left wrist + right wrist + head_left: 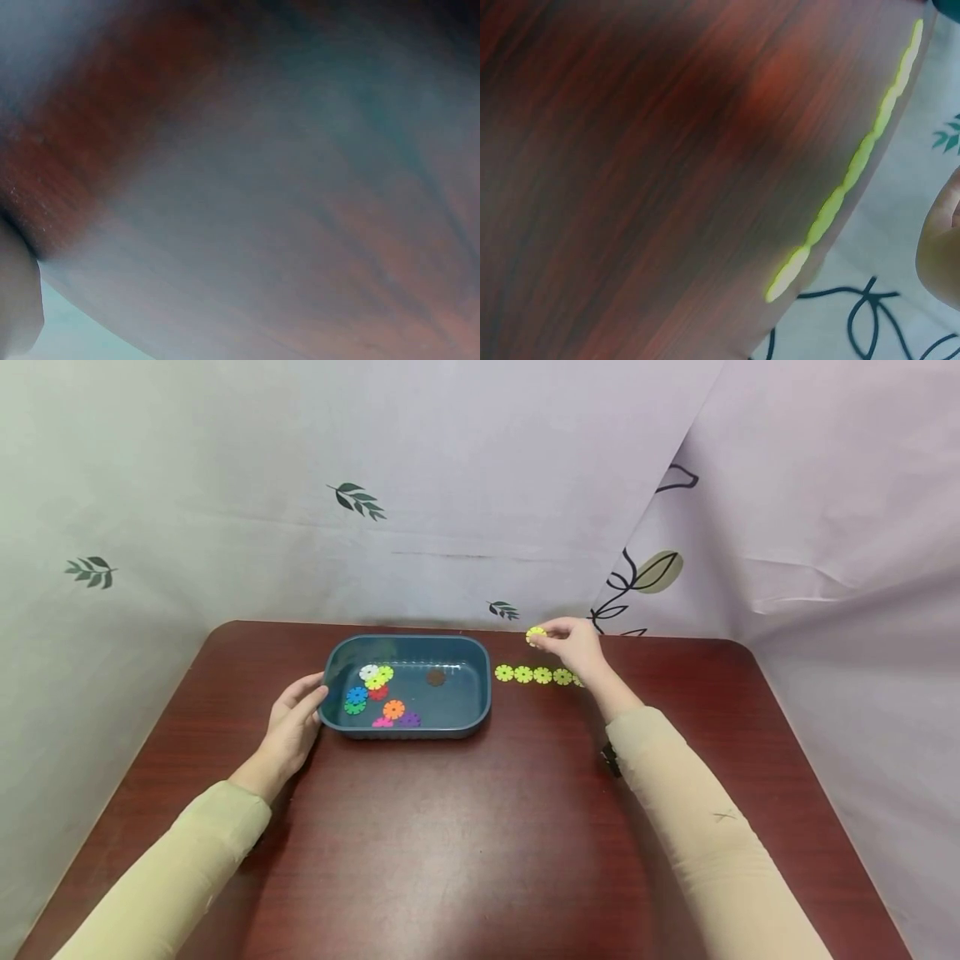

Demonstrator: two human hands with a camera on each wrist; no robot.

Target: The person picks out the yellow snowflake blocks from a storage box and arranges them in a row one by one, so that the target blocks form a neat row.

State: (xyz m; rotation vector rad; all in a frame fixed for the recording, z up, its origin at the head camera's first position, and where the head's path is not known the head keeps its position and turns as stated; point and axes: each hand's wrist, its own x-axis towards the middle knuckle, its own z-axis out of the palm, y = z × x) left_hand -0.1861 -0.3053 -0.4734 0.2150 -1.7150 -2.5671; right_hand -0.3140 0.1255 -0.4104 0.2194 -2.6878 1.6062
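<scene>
My right hand (576, 647) pinches a yellow notched plastic disc (536, 636) between thumb and fingertips, above the far side of the table. Below it on the table lies a row of several yellow discs (523, 674), partly hidden by my right wrist; the row (845, 176) runs slantwise in the right wrist view. My left hand (291, 727) holds the left rim of a dark blue tray (405, 732), thumb at the edge. Inside the tray lie loose discs, among them an orange disc (393, 709), a brown disc (436, 677) and a white disc (368, 672).
The dark red wooden table (450, 827) ends at the back against a pale curtain (450, 510) with leaf prints. The tray stands close to that far edge, left of the disc row. A small dark object (611, 758) shows beside my right sleeve.
</scene>
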